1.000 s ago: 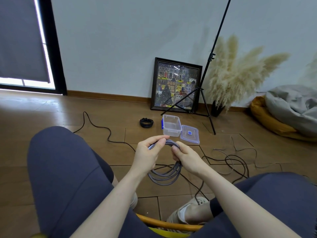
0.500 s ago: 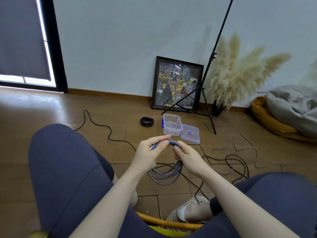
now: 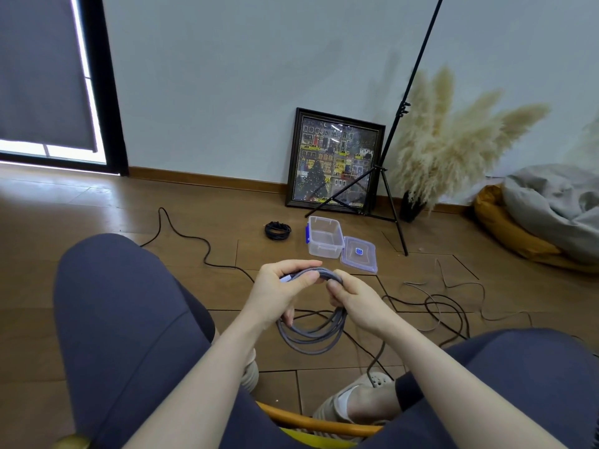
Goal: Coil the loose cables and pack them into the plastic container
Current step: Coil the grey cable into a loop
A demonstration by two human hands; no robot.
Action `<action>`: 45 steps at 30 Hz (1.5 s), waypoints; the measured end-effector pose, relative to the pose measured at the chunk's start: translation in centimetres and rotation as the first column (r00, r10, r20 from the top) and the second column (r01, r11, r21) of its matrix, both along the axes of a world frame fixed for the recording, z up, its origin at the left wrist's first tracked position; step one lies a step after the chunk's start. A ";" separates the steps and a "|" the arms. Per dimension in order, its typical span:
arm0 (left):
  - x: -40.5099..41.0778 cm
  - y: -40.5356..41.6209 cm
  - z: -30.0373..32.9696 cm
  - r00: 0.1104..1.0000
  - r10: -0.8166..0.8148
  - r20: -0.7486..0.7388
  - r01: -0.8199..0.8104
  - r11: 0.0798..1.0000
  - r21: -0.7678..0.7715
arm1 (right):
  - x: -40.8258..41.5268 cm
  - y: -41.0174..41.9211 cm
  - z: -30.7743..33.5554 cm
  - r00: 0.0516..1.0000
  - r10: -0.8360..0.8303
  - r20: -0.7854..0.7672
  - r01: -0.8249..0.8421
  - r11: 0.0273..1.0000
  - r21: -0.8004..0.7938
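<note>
Both hands pinch top of grey cable coil (image 3: 311,335) held above floor: left hand (image 3: 278,293), right hand (image 3: 353,299). Risk: loops spring open (stiff braid) before reaching container (image 3: 325,236) near wall, lid off

the clear container (image 3: 325,236) stands open-topped on the floor beyond the knees, nothing over its mouth, so there is room to come down into it from above. its lid (image 3: 358,255) lies flat, touching its right near corner. a small black coil (image 3: 277,230) sits just left of it. behind and to the right a tripod leg (image 3: 395,212) slants to the floor near the lid, and a framed picture (image 3: 334,162) leans on the wall behind. a black cable (image 3: 181,231) snakes across the boards on the left; a tangle of loose cables (image 3: 445,306) covers the floor on the right. bare floor lies between the hands and the container.
</note>
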State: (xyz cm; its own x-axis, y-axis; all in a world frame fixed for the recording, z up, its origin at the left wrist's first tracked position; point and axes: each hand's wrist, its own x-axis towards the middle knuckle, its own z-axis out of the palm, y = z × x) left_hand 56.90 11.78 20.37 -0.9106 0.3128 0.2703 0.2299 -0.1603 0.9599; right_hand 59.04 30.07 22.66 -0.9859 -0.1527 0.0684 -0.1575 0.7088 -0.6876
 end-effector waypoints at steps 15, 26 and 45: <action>0.0 0.0 0.0 0.998 -0.053 -0.040 0.051 0.997 -0.055 | 0.0 0.5 0.3 0.998 0.070 0.000 -0.070 0.998 0.005; -1.2 -2.3 1.6 0.934 0.338 0.118 -0.357 0.898 0.256 | -0.3 5.2 -1.1 0.996 -0.094 -0.007 0.092 0.983 -0.159; -3.0 -3.9 0.7 0.590 0.763 0.265 -0.808 0.556 0.197 | -0.2 11.1 -1.6 0.900 -0.374 -0.225 0.336 0.923 -0.188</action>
